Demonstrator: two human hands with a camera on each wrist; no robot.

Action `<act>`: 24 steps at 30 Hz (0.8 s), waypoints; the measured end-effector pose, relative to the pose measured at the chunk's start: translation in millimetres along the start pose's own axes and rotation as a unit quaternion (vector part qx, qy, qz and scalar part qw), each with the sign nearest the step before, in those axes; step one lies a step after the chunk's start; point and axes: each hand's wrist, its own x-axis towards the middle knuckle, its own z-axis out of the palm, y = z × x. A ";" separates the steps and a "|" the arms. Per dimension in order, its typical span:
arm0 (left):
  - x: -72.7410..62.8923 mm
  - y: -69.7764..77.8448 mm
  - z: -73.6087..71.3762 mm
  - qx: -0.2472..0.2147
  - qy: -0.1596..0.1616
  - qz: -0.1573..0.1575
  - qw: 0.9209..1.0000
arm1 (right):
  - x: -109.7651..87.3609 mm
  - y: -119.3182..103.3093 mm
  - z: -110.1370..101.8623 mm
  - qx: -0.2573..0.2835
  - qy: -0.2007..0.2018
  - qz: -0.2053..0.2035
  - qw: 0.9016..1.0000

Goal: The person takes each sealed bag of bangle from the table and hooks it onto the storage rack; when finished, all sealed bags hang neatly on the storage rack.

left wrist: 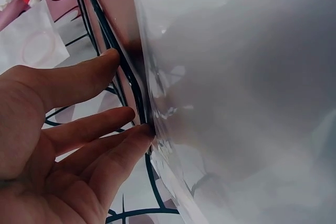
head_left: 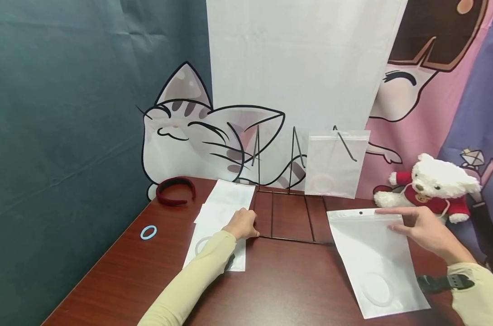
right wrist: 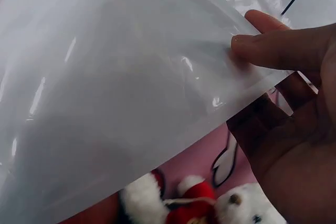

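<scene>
My left hand (head_left: 241,223) grips the front left corner of a black wire rack (left wrist: 137,90), its fingertips right at the edge of a pile of white zip bags (head_left: 227,199). A pale ring shows through the front bag of that pile. At the right, my right hand (head_left: 427,231) pinches a white zip bag (head_left: 374,253) by its upper right corner, thumb on the near face. This bag hangs tilted, with a round hole in its top strip and a pale ring (head_left: 377,289) inside, low down. Another zip bag (head_left: 336,165) hangs on the rack's right hook.
A dark red headband (head_left: 177,203) and a light blue ring (head_left: 148,232) lie on the table's left side. The rack's left and middle hooks (head_left: 297,147) carry no bag. A white teddy bear (head_left: 427,185) in red sits at the back right, before printed cloth.
</scene>
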 end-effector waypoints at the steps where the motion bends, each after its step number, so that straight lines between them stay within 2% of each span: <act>1: 0.1 0.1 -0.2 0.000 0.001 0.000 1.000 | 0.6 -4.4 -1.4 0.002 0.003 -0.002 1.000; 12: -0.1 0.5 -0.4 0.005 0.001 -0.006 1.000 | 10.3 -53.9 -10.3 0.056 0.036 -0.030 0.997; 18: -1.0 0.1 1.2 0.003 -0.007 -0.010 1.000 | 12.7 -73.8 -12.2 0.078 0.030 -0.031 0.996; 24: -0.9 0.7 -0.1 0.002 -0.003 -0.010 1.000 | 19.0 -89.8 -12.0 0.091 0.062 -0.044 0.993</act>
